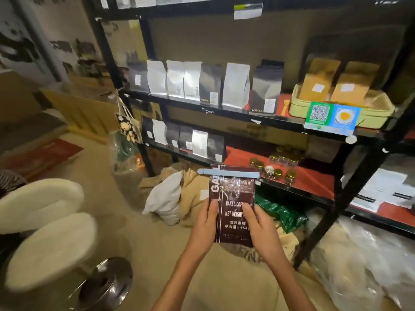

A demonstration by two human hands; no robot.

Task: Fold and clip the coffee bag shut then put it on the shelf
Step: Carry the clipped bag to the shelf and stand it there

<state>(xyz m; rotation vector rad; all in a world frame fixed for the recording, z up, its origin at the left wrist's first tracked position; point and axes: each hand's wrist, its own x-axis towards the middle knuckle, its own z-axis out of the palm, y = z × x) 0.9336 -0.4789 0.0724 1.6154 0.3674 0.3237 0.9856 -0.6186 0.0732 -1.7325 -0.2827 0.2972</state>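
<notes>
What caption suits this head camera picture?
Both hands, left and right, hold a clipped coffee bag upright before the shelf.

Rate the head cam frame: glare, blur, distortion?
Head view: dim warm light; glare on the coffee bag washes out part of its print; shelf posts bow from wide-angle distortion; edges soft, white stool blurred; blue clip and both hands fairly sharp.

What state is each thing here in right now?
coffee bag: upright, held in both hands, top clipped shut.
blue clip: clamped across the bag's top.
left hand: gripping the bag's left edge.
right hand: gripping the bag's right edge.
shelf: stocked with standing bags.
glass jars: lids on.
</notes>
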